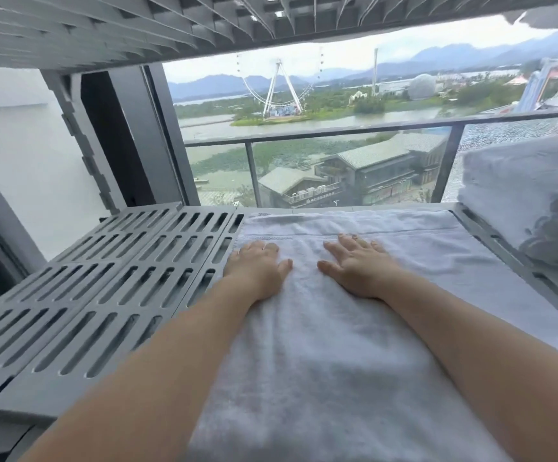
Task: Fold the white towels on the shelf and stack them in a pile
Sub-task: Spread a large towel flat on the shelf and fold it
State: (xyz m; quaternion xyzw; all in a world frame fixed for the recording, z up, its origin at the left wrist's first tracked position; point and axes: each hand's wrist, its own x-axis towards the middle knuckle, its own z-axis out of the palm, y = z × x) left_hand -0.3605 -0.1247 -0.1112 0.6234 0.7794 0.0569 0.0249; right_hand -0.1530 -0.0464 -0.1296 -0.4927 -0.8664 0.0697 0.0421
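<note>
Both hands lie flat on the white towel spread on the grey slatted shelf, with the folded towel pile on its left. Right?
Not quite: the head view shows the folded towel pile on the right of the spread white towel, not the left. The left hand and right hand do lie flat on it, on the grey slatted shelf.

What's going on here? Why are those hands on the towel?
A person is folding towels. Their left hand and right hand both press flat, fingers straight, on a white towel spread over the grey slotted shelf, as if smoothing it. To the right, on the same shelf, sits a pile of white towels that are already folded. The towel under the hands has not joined that pile yet.
</note>
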